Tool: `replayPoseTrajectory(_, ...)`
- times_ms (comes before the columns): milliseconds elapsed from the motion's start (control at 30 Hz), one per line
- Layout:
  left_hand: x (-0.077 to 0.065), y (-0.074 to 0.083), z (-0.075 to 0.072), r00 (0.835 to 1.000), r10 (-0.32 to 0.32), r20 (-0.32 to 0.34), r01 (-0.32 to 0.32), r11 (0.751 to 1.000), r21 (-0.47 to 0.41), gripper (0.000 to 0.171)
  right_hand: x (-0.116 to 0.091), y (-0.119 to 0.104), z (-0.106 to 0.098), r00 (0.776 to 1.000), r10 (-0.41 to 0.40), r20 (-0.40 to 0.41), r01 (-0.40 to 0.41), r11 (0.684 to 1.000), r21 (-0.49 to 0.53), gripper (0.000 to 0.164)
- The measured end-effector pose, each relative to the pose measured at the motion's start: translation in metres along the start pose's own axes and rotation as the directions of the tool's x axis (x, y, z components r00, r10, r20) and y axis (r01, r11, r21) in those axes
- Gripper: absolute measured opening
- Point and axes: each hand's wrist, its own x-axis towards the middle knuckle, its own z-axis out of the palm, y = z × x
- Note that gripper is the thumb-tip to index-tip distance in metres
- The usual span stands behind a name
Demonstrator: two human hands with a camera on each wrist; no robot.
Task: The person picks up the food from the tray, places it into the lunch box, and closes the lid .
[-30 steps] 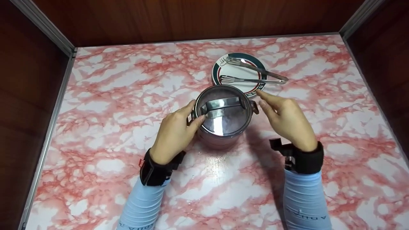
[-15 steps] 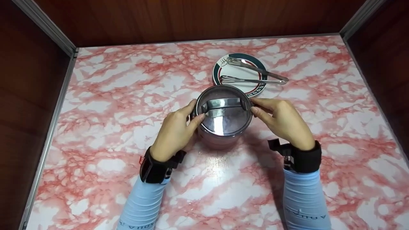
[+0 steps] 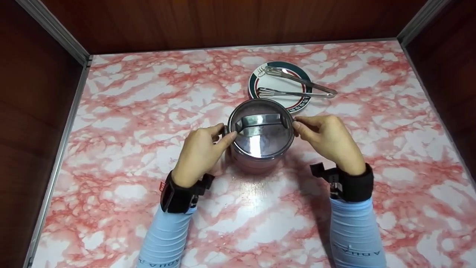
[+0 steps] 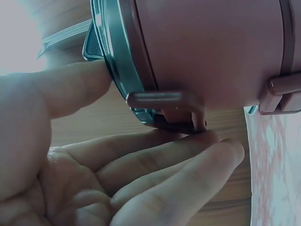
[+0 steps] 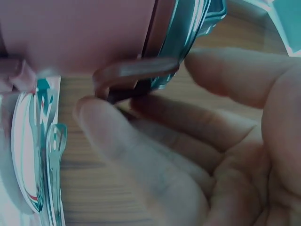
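A pink stacked lunch box (image 3: 256,166) stands upright on the table under a clear lid (image 3: 254,147) with a glossy strap handle (image 3: 260,119). My left hand (image 3: 199,154) has its thumb on the lid's rim. Its fingertips touch the brown side latch (image 4: 162,100), which juts out from the wall in the left wrist view. On the opposite side my right hand (image 3: 331,143) pinches the other latch (image 5: 131,69), thumb at the lid's edge and fingers beneath. A lower clip (image 4: 284,94) shows further down the pink wall.
Just behind the lunch box lies a plate (image 3: 253,83) with a dark green and white rim. Metal tongs (image 3: 297,79) rest spread across it, their joined end past its right edge. Dark wooden panels (image 3: 223,22) wall the marbled table (image 3: 148,111) at the back and sides.
My right hand has come in leftward onto the right latch, which stood bare before. The left fingers have shifted slightly down, uncovering part of the left latch. The lunch box stays in place.
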Motion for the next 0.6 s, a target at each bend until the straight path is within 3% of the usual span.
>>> replayPoseTrajectory(300, 0.0025, -0.0010, 0.0041, 0.998, 0.063, -0.001, -0.063, 0.998, -0.017, 0.051, -0.0002, -0.0045, 0.0045, 0.999, 0.050, -0.022, -0.049, 0.999, 0.009, 0.037)
replayPoseTrajectory(600, 0.0022, 0.0019, 0.0061, 0.998, 0.054, 0.017, -0.053, 0.996, -0.070, 0.054, -0.0019, -0.0069, 0.0082, 0.997, 0.071, -0.039, -0.069, 0.996, 0.047, 0.038)
